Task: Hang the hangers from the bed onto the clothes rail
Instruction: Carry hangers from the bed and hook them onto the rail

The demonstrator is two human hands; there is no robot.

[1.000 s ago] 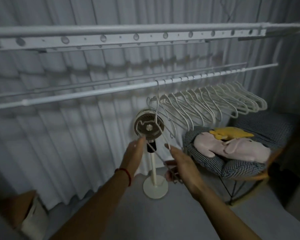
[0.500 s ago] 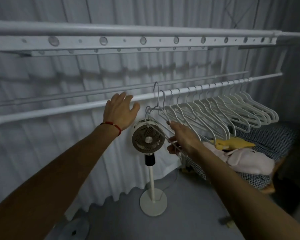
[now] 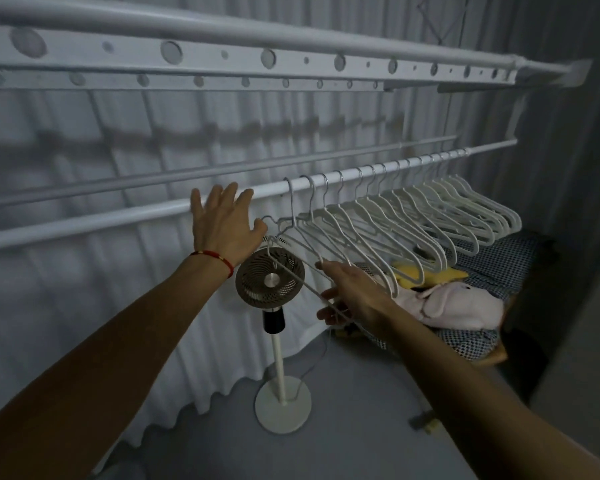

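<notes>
A white clothes rail [image 3: 118,216] runs across in front of the curtain. Several white hangers [image 3: 413,216] hang in a row on its right half. The leftmost hanger [image 3: 291,233] has its hook over the rail and hangs tilted. My right hand [image 3: 354,292] holds this hanger's lower bar between thumb and fingers. My left hand [image 3: 222,226] is spread flat in front of the rail, just left of the hook. Its thumb touches the hanger's left shoulder. The bed is not in view.
A white standing fan [image 3: 271,280] stands right below my hands. At the right a chair with a checkered cushion [image 3: 499,268] holds a pink plush toy [image 3: 458,303] and a yellow one [image 3: 426,275]. A perforated drying rack [image 3: 222,64] hangs overhead.
The hanger in my right hand was lifted and its hook now sits on the rail at the left end of the row. My left hand rose to the rail and stays there.
</notes>
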